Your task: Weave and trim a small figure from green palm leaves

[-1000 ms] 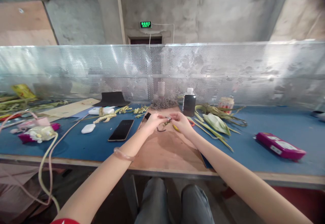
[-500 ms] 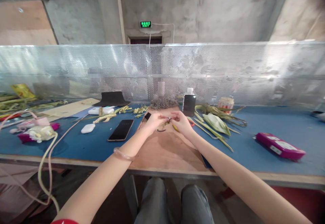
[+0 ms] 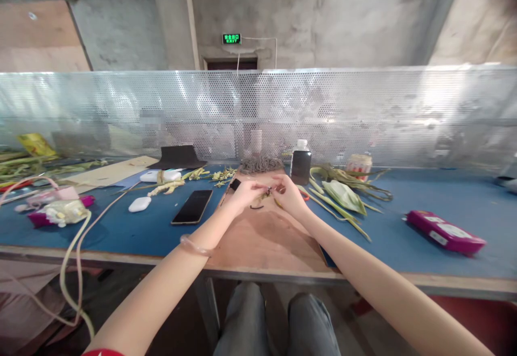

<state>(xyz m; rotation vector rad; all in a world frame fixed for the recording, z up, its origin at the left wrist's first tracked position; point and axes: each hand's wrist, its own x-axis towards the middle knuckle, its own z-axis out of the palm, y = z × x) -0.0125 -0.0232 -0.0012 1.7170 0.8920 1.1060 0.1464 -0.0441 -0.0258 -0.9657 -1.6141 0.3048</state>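
Note:
My left hand and my right hand meet over the wooden board, fingertips pinched. Between them is a small dark, thin piece, too small to make out its kind; both hands appear to grip it. A short black curved strand lies on the board below my fingers. Behind my hands rests a heap of grey cord-like strands. Something with an orange-red loop shows beside my right hand, which hides most of it.
Left of the board lie a phone, a white earbud case and cables. A dark bottle stands behind my right hand. Leaves and a purple packet are on the right. A perforated metal screen borders the back.
Almost nothing differs. The fingers of my right hand have shifted very slightly at the small dark piece; both arms keep their place.

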